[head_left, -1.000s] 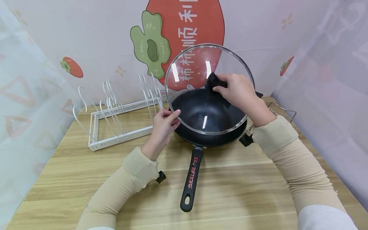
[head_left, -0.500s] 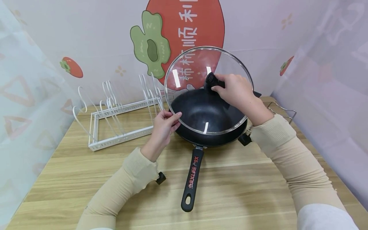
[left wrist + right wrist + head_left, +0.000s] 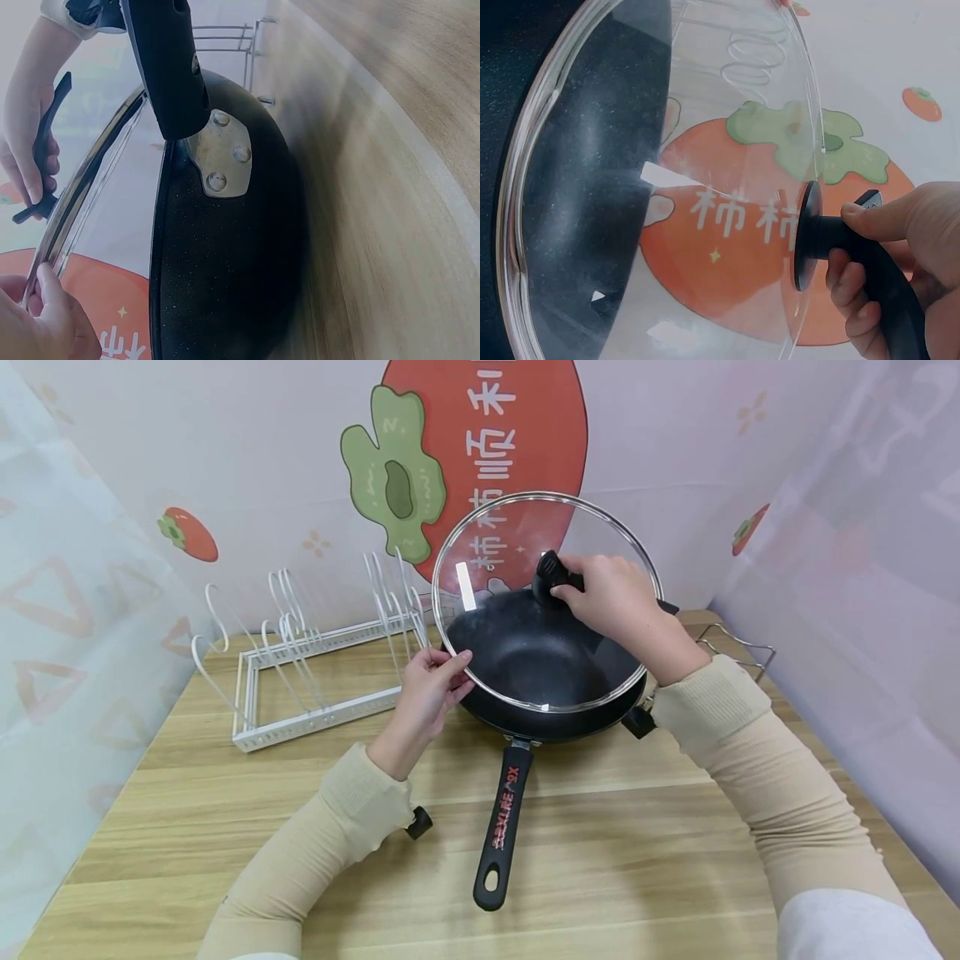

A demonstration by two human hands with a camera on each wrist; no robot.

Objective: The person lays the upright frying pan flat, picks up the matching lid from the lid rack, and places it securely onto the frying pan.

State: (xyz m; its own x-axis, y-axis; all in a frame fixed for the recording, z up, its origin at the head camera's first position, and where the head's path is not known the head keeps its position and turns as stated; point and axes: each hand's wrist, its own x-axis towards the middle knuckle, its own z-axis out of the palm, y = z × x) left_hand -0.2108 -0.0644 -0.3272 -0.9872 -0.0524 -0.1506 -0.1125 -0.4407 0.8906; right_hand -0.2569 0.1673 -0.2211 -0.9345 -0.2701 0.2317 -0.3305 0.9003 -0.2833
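Note:
A round glass lid [image 3: 480, 539] with a metal rim tilts above a black frying pan [image 3: 517, 727]. By its black knob handle [image 3: 889, 285], my right hand [image 3: 618, 597] grips the lid. My left hand [image 3: 431, 693] pinches the lid's left rim between thumb and fingers, as the left wrist view also shows, where that hand [image 3: 52, 322] is at the lower left. The pan rests on the wooden table with its long handle [image 3: 502, 827] pointing toward me. Part of the pan's interior shows through the glass.
At the left stands a white rack [image 3: 315, 718] with several upright wire loops. A metal wire rack [image 3: 742, 647] sits at the right, partly behind my right arm. Printed cloth walls [image 3: 652, 435] surround the wooden table [image 3: 600, 860].
The lid's top edge has come down a little and its tilt has changed slightly. Both hands keep their hold, and the pan handle has shifted very slightly to the right.

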